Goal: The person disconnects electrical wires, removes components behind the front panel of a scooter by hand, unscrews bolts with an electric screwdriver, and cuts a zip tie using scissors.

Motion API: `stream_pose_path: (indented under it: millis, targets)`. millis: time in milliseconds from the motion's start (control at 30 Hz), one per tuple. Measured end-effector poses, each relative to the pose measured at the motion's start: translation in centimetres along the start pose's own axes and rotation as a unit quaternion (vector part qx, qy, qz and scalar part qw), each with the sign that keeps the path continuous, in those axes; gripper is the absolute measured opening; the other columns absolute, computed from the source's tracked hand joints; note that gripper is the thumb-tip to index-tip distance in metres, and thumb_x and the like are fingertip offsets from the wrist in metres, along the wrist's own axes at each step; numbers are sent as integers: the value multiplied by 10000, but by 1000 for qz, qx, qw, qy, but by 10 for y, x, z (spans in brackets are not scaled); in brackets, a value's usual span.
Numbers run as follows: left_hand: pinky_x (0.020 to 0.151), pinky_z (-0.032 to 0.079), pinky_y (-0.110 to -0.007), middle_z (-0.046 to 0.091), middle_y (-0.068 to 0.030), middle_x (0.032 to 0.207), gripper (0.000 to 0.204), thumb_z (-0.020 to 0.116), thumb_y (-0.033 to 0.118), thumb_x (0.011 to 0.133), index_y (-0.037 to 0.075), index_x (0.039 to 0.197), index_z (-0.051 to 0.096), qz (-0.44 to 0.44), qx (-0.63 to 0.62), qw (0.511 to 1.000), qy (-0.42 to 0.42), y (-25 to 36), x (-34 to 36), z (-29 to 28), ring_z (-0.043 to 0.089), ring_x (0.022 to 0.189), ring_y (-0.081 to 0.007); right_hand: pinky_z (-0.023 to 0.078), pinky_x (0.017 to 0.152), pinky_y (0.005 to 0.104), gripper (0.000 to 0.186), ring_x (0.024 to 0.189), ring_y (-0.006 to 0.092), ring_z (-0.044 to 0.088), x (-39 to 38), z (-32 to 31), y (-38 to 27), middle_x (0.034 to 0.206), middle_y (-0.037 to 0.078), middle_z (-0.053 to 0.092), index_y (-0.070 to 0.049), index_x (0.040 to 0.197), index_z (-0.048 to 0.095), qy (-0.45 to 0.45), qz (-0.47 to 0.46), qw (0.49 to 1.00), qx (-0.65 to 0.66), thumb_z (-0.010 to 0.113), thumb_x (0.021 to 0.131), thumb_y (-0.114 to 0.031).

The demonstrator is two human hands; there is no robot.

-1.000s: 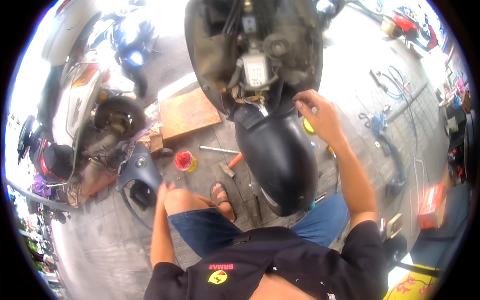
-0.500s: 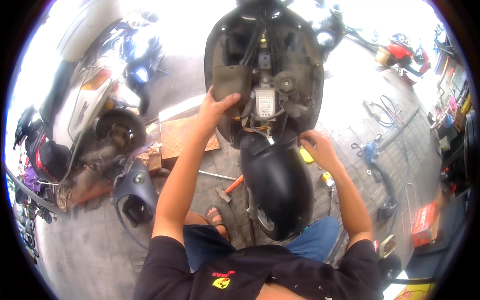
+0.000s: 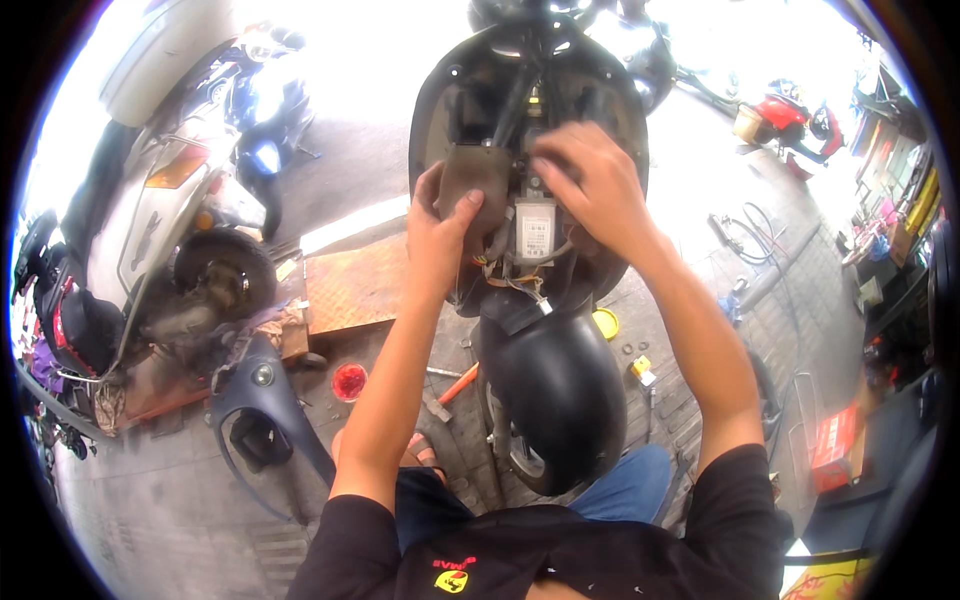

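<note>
The opened front of a scooter (image 3: 432,130) stands before me, its black inner panel exposed. My left hand (image 3: 440,215) is closed on a dull brown-grey plastic box (image 3: 475,180) at the panel's left, thumb on its face and fingers round its left side. My right hand (image 3: 595,185) hovers over the panel's middle, thumb and fingers bent toward the box; the fingertips are blurred, so whether they hold anything is unclear. Below lies a silver labelled unit (image 3: 535,232) with loose wires and a white connector (image 3: 543,306). The black front fender (image 3: 555,390) sits between my knees.
On the floor are an orange-handled hammer (image 3: 455,390), a red round dish (image 3: 349,382), a yellow lid (image 3: 606,323) and a cardboard piece (image 3: 350,285). A grey fairing part (image 3: 265,400) and a parked white scooter (image 3: 165,230) stand left. A red box (image 3: 838,450) is at right.
My right hand has risen from beside the fender to over the panel's middle. My left hand stays on the plastic box. The view has shifted, and the red dish now shows.
</note>
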State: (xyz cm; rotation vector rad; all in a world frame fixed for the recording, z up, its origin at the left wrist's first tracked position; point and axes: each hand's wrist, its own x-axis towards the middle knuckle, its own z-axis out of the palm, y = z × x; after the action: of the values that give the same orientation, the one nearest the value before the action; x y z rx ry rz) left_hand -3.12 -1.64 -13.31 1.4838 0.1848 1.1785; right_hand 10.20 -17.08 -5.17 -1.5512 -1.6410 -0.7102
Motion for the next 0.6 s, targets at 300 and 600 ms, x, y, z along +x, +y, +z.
stream_pose_path:
  millis: [300,600]
  targets:
    - [933,467,-326,551,-163,1243,591,723,169,827,-42,1311,458,-26,-131,991,7,0,2,4,561,1104,-223,424,883,410,228,993,291,505,57,17,31,1015,104,562,-46,1017,618,-233,-67,970,-22,634,845,-196]
    - [926,489,-347,620,-120,1181,608,446,513,983,-15,1273,525,-264,-190,927,-184,19,33,-12,606,1070,-212,420,917,316,199,1026,200,558,46,7,40,1058,60,567,-25,957,605,-200,36,963,176,672,846,-176]
